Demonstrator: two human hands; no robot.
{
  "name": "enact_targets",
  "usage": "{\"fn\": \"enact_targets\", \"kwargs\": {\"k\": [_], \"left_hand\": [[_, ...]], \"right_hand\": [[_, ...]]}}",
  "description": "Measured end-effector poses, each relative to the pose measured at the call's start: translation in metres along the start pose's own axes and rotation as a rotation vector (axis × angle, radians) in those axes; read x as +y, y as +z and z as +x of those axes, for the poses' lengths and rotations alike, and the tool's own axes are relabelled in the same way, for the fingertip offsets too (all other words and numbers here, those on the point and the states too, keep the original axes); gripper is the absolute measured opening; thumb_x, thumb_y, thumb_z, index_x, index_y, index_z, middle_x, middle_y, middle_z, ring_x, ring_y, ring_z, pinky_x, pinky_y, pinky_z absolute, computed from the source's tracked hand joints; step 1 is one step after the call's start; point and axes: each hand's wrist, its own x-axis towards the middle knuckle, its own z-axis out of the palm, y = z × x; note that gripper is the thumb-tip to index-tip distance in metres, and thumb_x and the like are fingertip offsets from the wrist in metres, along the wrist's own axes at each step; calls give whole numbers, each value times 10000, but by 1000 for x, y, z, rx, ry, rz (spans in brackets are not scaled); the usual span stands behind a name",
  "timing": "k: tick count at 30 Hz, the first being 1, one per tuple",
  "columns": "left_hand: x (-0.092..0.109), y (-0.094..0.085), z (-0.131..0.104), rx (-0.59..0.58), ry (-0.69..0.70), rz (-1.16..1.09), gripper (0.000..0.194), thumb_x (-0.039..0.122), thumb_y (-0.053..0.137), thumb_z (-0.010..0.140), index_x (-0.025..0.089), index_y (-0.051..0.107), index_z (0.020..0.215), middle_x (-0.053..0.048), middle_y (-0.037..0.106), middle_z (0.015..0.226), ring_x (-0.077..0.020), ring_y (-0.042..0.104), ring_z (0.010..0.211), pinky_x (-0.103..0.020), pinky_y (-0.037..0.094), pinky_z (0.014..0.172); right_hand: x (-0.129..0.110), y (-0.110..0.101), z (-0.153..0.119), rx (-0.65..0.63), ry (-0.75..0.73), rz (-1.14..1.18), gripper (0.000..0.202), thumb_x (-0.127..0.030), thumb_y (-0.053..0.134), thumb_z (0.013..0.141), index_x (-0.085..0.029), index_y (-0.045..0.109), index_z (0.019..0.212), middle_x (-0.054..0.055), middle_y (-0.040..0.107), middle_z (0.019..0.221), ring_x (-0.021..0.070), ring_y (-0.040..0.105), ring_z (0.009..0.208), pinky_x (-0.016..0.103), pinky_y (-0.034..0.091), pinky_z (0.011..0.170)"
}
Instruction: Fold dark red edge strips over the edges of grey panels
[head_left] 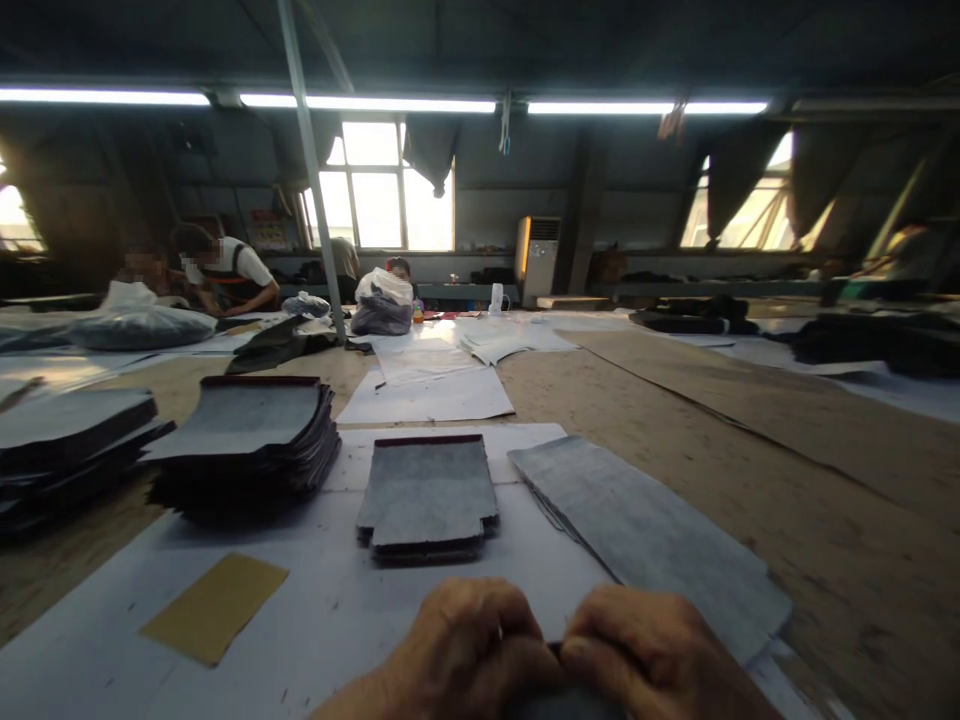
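Note:
At the bottom centre, my left hand and my right hand are side by side with fingers curled and thumbs close together. Both pinch the edge of a dark grey sheet piece, mostly hidden by the hands and the frame's lower edge. Just beyond them lies a short stack of grey cut pieces with a folded dark far edge and notched near corners. A fanned pile of longer grey panels reaches up close to my right hand.
A tan card lies on white paper at the left. Behind it stand a tall stack of grey pieces and another stack. A metal pole rises from the table. People work at the far left, near a stuffed plastic bag.

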Motion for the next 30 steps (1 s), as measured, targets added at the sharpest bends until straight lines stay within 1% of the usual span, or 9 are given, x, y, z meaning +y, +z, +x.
{"fn": "enact_targets", "kwargs": {"k": [4, 7, 9, 13, 16, 19, 21, 24, 30], "left_hand": [[-4, -13, -8, -92, -169, -159, 308, 375, 503, 800, 119, 640, 698, 54, 375, 490, -63, 331, 478, -166, 248, 445], [-12, -17, -13, -113, -194, -148, 284, 355, 504, 792, 121, 648, 721, 52, 387, 510, -65, 326, 496, -165, 248, 458], [-14, -17, -15, -114, -202, -132, 284, 342, 480, 803, 124, 641, 720, 50, 394, 525, -67, 329, 504, -167, 247, 461], [-11, -15, -17, -74, -187, -53, 258, 298, 474, 799, 133, 614, 656, 44, 430, 536, -75, 381, 527, -177, 265, 497], [-8, -12, -18, -37, -126, 61, 226, 254, 470, 802, 153, 620, 667, 35, 512, 575, -88, 461, 568, -190, 295, 546], [-7, -12, -20, 4, -39, 160, 235, 243, 452, 819, 170, 635, 692, 23, 569, 621, -99, 509, 603, -201, 318, 583], [-8, -14, -22, -1, -58, 145, 232, 256, 460, 820, 180, 643, 701, 23, 589, 630, -101, 525, 612, -195, 328, 581], [-12, -21, -28, -7, -155, 116, 214, 274, 482, 804, 189, 651, 703, 26, 607, 638, -105, 543, 626, -180, 336, 563], [-23, -30, -44, 86, -322, 130, 186, 298, 515, 749, 205, 658, 676, 24, 595, 616, -123, 540, 625, -181, 345, 543]], "right_hand": [[-5, -5, 6, -73, 287, 182, 213, -276, 523, 780, -157, 580, 612, -31, 475, 549, 98, 428, 543, 206, 301, 503], [5, 0, 8, -149, 366, 275, 247, -304, 481, 797, -135, 582, 648, -42, 395, 515, 82, 349, 480, 202, 266, 447], [10, 2, 9, -171, 361, 286, 300, -341, 438, 836, -124, 611, 722, -46, 381, 507, 81, 333, 461, 203, 257, 429], [4, 0, 17, -165, 243, 267, 343, -371, 402, 887, -138, 653, 872, -3, 562, 692, 113, 498, 642, 207, 374, 576], [-6, 4, 20, -194, 118, 192, 209, -268, 494, 846, -171, 679, 844, 3, 615, 777, 128, 542, 737, 214, 389, 657], [-11, 14, 18, -159, 13, 54, 145, -181, 549, 798, -172, 676, 729, 7, 595, 698, 132, 522, 691, 239, 360, 667], [-11, 19, 15, -107, -25, -31, 181, -167, 537, 805, -157, 642, 658, 10, 566, 649, 129, 504, 648, 244, 346, 640], [-6, 17, 13, -93, -1, -80, 187, -146, 525, 808, -159, 599, 637, -8, 565, 636, 111, 513, 618, 213, 341, 582], [8, 7, 9, -169, 233, 40, 163, -150, 516, 748, -169, 609, 616, -36, 563, 581, 100, 518, 586, 185, 325, 523]]}}
